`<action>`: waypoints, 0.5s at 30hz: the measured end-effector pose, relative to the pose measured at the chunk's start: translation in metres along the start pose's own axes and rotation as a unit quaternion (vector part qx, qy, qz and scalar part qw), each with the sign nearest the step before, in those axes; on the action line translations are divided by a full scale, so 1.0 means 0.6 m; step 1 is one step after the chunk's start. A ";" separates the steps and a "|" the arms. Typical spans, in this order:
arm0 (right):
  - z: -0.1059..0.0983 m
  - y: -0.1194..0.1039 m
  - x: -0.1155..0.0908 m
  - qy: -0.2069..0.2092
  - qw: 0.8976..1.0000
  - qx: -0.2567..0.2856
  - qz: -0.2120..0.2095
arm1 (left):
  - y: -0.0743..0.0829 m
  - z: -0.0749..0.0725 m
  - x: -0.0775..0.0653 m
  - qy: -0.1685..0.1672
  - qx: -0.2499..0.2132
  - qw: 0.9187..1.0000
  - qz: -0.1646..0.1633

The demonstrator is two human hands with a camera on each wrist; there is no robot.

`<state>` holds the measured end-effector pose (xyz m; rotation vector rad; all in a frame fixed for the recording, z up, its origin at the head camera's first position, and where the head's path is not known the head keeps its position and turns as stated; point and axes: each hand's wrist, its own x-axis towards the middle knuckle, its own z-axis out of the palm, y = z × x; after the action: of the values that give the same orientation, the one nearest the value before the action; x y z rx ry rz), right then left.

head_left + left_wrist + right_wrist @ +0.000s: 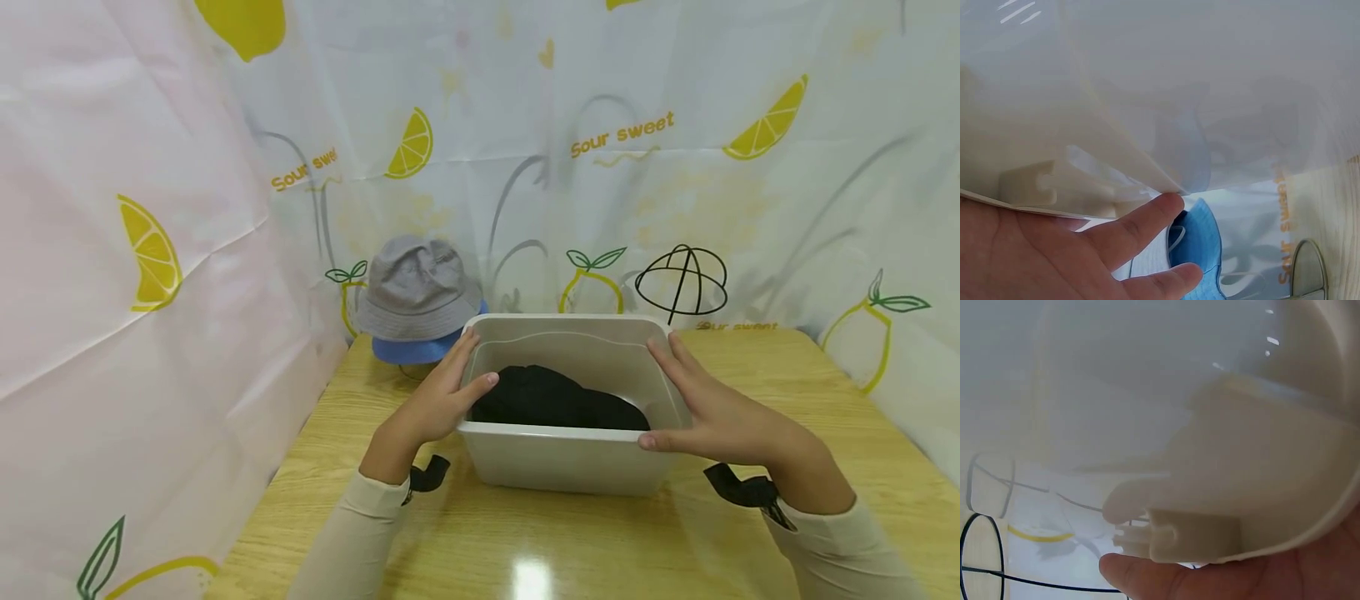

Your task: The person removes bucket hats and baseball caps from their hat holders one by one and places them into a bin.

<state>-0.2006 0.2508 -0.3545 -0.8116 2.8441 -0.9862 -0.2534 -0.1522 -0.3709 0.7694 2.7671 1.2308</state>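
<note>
At the plastic bin's (570, 462) left rim: left hand (427, 408), fingers straight and spread along the side, thumb apart and over the opening; not curled round the rim.
At its right rim: right hand (727, 421), fingers likewise straight and spread, thumb at the front right corner. Right wrist view: clip-like block (1194, 537) just beside a fingertip.
Bin: between both hands, mid-table, opening up, turned toward the wearer. Cannot tell whether its base bears fully on the wood.
In the bin: black cloth item (532, 400), likely a cap, low against the front wall.
Progress, by judgement: black item already inside, both hands placed on the bin; two hats outside it. How much remains, these views do not settle.
Table's back left corner: grey bucket hat (420, 292) over a blue hat (412, 351), just beside the bin.
Table's back edge, right of bin: black wire hat stand (681, 313), bare.
Under all: wood-grain table (337, 483).
Beyond the edges: lemon-print curtain (450, 208).
</note>
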 end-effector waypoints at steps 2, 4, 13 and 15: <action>0.000 -0.002 0.001 -0.001 1.000 -0.004 0.010 | 0.000 0.001 0.001 0.002 0.001 1.000 0.000; -0.002 -0.006 0.001 -0.003 1.000 -0.009 0.020 | 0.000 0.001 0.002 0.002 0.002 1.000 0.000; -0.004 -0.016 -0.001 -0.004 0.998 -0.027 0.049 | 0.000 0.001 0.002 0.002 0.006 1.000 -0.001; -0.003 -0.014 -0.001 -0.004 0.998 -0.031 0.051 | 0.000 0.001 0.001 0.001 0.006 1.000 0.000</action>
<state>-0.1962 0.2463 -0.3482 -0.6660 2.8883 -0.8853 -0.2538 -0.1515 -0.3711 0.7706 2.7777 1.2169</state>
